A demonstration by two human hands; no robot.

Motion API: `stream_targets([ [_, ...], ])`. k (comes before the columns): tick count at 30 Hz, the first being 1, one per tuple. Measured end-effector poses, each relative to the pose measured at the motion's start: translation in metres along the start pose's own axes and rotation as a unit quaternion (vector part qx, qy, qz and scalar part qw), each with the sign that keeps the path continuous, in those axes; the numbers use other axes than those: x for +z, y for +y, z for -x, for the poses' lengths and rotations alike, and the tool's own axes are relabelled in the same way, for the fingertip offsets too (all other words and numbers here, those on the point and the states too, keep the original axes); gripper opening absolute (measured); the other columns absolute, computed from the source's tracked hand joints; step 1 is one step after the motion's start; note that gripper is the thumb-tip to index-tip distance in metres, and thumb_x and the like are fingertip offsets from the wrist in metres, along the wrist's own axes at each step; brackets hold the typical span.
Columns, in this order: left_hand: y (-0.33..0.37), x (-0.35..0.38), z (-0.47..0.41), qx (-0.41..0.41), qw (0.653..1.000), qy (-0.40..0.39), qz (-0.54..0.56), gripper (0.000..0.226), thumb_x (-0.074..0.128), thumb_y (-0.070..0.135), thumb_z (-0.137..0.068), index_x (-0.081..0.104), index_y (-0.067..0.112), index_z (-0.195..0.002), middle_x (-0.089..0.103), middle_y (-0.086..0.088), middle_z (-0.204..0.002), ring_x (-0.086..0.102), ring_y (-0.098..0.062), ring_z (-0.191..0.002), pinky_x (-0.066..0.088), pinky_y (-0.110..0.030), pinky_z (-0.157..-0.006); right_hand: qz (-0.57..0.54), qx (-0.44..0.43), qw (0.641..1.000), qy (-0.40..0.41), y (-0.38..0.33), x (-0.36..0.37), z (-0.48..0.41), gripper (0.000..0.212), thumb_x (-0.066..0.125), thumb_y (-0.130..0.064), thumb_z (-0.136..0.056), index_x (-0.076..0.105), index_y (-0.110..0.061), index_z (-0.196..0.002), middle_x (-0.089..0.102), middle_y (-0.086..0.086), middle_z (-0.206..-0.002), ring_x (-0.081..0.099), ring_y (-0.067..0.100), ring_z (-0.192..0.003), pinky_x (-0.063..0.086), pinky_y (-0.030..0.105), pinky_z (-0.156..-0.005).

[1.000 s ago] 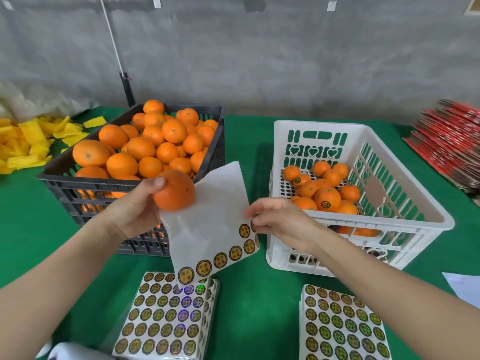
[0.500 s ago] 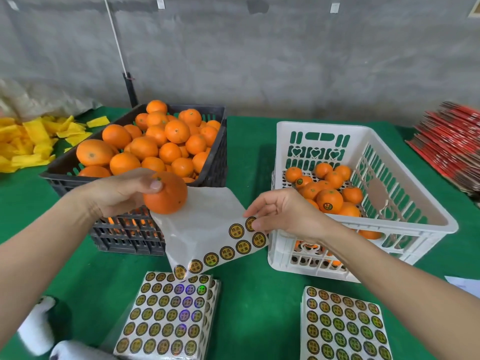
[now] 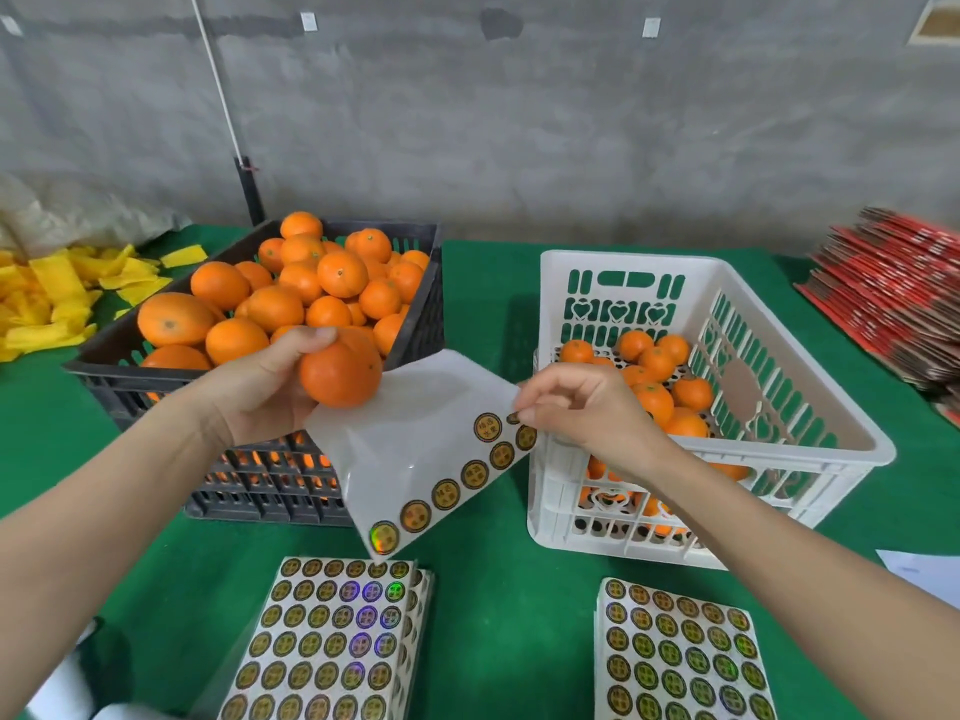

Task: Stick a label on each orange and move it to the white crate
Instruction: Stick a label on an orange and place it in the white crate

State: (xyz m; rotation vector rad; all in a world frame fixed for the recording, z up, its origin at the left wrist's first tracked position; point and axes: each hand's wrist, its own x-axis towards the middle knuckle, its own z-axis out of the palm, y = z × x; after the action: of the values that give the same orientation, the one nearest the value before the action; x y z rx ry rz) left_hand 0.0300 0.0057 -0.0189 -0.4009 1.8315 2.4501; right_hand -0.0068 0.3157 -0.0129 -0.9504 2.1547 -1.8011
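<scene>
so right hand (image 3: 582,413) pinched a label (image 3: 514,418) on the sheet (image 3: 415,433), left hand (image 3: 260,392) gripped the orange (image 3: 340,374) just to its left

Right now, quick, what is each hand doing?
Left hand: holding an orange against the label sheet.
Right hand: pinching a label at the sheet's edge.

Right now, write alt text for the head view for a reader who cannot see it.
A person's left hand holds an orange while the right hand pinches a label at the edge of a mostly empty label sheet. Behind stand a black crate heaped with oranges and a white crate holding fewer, on a green table with two stacks of label sheets.
</scene>
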Motion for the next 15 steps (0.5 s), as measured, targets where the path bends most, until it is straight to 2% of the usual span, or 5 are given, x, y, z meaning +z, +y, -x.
stream_targets([
  [3, 0.008, 0.023, 0.02, 0.014, 0.999, -0.027, -0.029, 0.078, 0.076, 0.046, -0.068, 0.052, 0.007, -0.132, 0.06, -0.018, -0.13, 0.065, -0.029, -0.109, 0.059, -0.04, -0.082, 0.032, -0.023, 0.996, 0.077, -0.007, -0.005, -0.004, 0.023, 0.07, -0.001, -0.079, 0.07, -0.023, -0.075, 0.062, -0.006, -0.107, 0.058, 0.011, -0.107, 0.045, 0.033, -0.096],
  [6, 0.012, 0.04, 0.033, -0.002, 0.996, -0.075, -0.055, 0.11, 0.093, 0.055, -0.021, 0.059, 0.013, -0.117, 0.073, -0.012, -0.105, 0.072, -0.025, -0.089, 0.06, -0.034, -0.063, 0.035, -0.084, 0.986, 0.14, -0.021, 0.003, -0.008, 0.027, 0.069, 0.0, -0.08, 0.069, -0.026, -0.074, 0.067, -0.01, -0.083, 0.06, 0.015, -0.082, 0.049, 0.042, -0.08],
  [8, 0.013, 0.049, 0.034, -0.005, 0.997, -0.059, -0.046, 0.104, 0.091, 0.055, -0.029, 0.058, 0.014, -0.119, 0.073, -0.012, -0.103, 0.073, -0.025, -0.087, 0.06, -0.033, -0.063, 0.022, -0.14, 0.97, 0.199, -0.034, 0.009, -0.009, 0.026, 0.068, -0.001, -0.081, 0.067, -0.027, -0.077, 0.067, -0.013, -0.076, 0.06, 0.01, -0.075, 0.05, 0.036, -0.075],
  [11, 0.012, 0.058, 0.034, -0.008, 0.999, -0.038, -0.028, 0.072, 0.063, 0.048, -0.069, 0.051, 0.012, -0.129, 0.075, -0.009, -0.096, 0.073, -0.022, -0.082, 0.059, -0.03, -0.061, -0.006, -0.216, 0.924, 0.316, -0.056, -0.001, -0.015, 0.021, 0.064, -0.004, -0.081, 0.065, -0.024, -0.08, 0.066, -0.011, -0.079, 0.06, 0.007, -0.079, 0.049, 0.026, -0.076],
  [15, 0.01, 0.068, 0.033, -0.035, 0.998, -0.06, -0.004, 0.067, 0.063, 0.059, -0.064, 0.059, 0.019, -0.118, 0.074, -0.009, -0.102, 0.072, -0.024, -0.09, 0.06, -0.034, -0.066, -0.045, -0.139, 0.963, 0.228, -0.071, -0.004, -0.014, 0.023, 0.067, 0.0, -0.081, 0.069, -0.023, -0.078, 0.07, -0.014, -0.072, 0.064, 0.0, -0.072, 0.048, 0.012, -0.069],
])
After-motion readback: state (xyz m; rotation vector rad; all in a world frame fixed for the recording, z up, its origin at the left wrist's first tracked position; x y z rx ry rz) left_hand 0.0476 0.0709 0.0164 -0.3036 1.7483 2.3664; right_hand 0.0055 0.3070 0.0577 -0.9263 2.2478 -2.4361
